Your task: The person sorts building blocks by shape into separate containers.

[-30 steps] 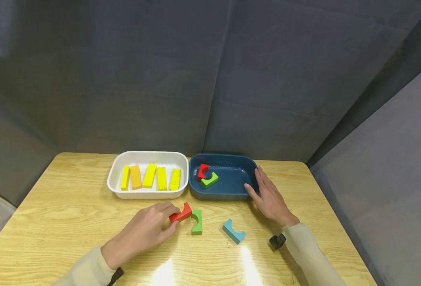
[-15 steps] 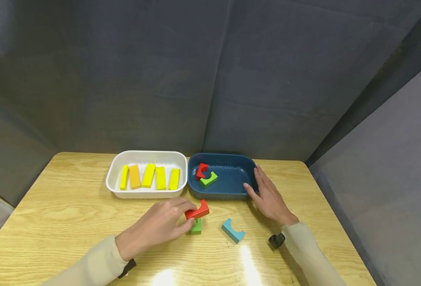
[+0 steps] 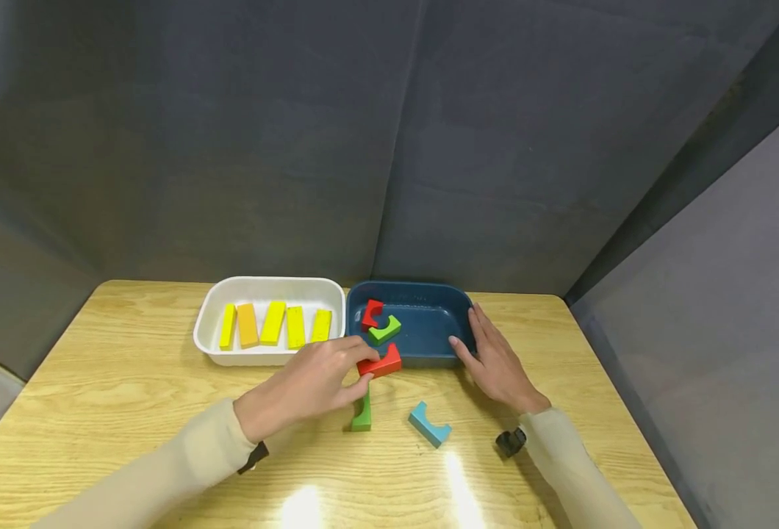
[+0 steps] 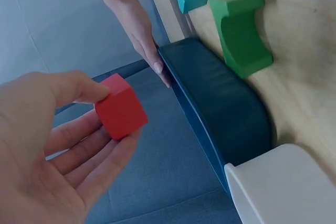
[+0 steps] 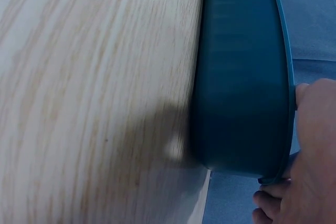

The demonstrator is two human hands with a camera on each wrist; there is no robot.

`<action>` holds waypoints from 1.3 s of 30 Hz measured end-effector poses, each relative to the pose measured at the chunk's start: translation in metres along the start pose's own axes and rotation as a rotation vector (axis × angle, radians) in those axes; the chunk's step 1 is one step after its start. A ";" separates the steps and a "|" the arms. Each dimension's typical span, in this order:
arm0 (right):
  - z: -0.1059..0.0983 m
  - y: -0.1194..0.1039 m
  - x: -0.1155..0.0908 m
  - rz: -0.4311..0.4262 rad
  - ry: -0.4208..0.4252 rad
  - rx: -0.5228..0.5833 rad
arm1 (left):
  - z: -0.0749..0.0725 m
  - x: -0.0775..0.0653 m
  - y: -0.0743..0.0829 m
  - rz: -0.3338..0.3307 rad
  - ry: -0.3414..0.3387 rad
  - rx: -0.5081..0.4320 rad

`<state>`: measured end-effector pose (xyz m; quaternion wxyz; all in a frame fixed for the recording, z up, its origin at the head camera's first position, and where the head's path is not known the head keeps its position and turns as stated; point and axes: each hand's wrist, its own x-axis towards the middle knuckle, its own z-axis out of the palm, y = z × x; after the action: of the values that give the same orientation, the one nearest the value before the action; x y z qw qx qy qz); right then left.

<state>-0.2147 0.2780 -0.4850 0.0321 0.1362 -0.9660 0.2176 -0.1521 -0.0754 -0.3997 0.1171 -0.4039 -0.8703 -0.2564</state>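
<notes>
My left hand (image 3: 317, 378) pinches a red arch block (image 3: 381, 363) between thumb and fingers, over the front rim of the blue container (image 3: 416, 361). In the left wrist view, the red block's end face shows at my fingertips. My right hand (image 3: 500, 369) rests at the container's right end, fingers straight along the side and thumb over the front rim. Inside the container lie another red arch block (image 3: 371, 314) and a light green one (image 3: 386, 330). A green arch block (image 3: 361, 415), partly hidden by my left hand, and a blue arch block (image 3: 430, 425) lie on the table in front.
A white container (image 3: 244, 358) stands just left of the blue one, with several yellow and orange bars (image 3: 247, 325) inside. Both stand at the wooden table's (image 3: 131, 382) back edge, before a dark grey cloth (image 3: 264, 147).
My left hand has carried the red arch block up and to the right, from beside the green block to the blue container's front rim. My right hand stays at the container.
</notes>
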 end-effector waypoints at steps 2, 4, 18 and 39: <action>0.000 -0.001 0.000 0.001 -0.004 -0.001 | 0.000 0.005 -0.003 0.003 0.002 0.007; 0.000 -0.001 0.000 0.002 -0.005 0.002 | 0.000 0.010 -0.006 0.010 0.006 0.016; -0.002 -0.001 0.001 0.001 0.001 0.005 | 0.016 0.034 -0.035 0.063 0.041 0.113; 0.000 0.000 0.000 0.010 0.000 0.001 | 0.038 0.050 -0.058 -0.005 -0.006 0.090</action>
<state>-0.2150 0.2774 -0.4847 0.0310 0.1314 -0.9665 0.2182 -0.2281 -0.0540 -0.4316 0.1320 -0.3969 -0.8823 -0.2159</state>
